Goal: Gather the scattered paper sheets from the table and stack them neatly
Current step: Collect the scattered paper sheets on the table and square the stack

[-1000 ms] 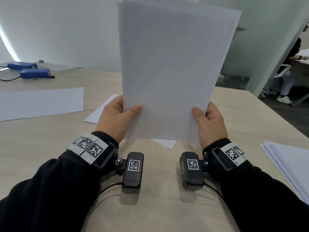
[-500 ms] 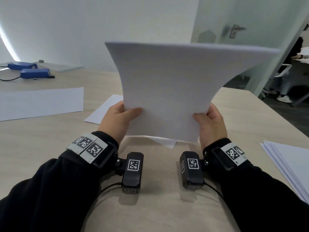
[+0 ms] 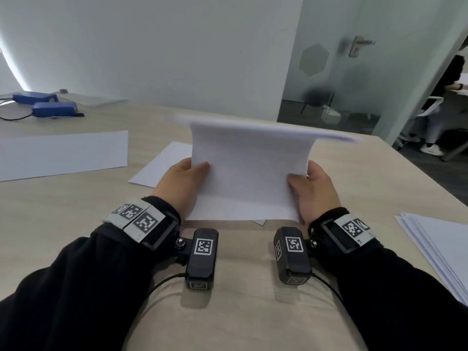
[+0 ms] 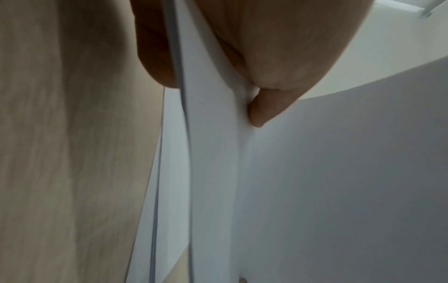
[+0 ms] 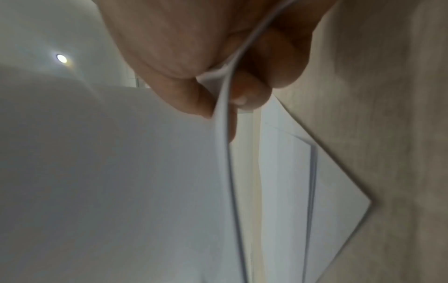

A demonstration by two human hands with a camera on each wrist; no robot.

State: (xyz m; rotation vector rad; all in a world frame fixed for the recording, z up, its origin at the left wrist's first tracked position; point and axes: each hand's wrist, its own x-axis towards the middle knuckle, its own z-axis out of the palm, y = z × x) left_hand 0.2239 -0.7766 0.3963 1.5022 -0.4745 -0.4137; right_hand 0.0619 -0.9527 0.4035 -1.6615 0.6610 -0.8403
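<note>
- Here the left hand [image 3: 177,183] grasps the left edge of a sheaf of white paper sheets [image 3: 249,173], its thumb laid across the near face and the other fingers behind; the left wrist view shows the paper [image 4: 339,172] pinched between that thumb [image 4: 264,107] and the fingers.
- Likewise the right hand [image 3: 315,190] grasps the sheaf's right edge, thumb on the near face; the right wrist view shows the paper edge [image 5: 223,114] running between its thumb and curled fingers [image 5: 252,95].
- The sheaf sits over the middle of the light wooden table [image 3: 63,198], its lower edge at or just above the tabletop and its top flopping away from the person, blurred.
- Under and behind the sheaf a loose sheet [image 3: 157,168] lies flat on the table, a corner showing below the sheaf's lower edge.
- Left of the sheaf lies another large sheet [image 3: 63,153].
- Right of the sheaf, at the table edge, rests a fanned pile of sheets [image 3: 440,252].
- Far left of the sheaf, at the table's back, sit two blue devices [image 3: 54,108] with a black cable.
- Both forearms wear black sleeves [image 3: 76,287] and wrist-mounted cameras.
</note>
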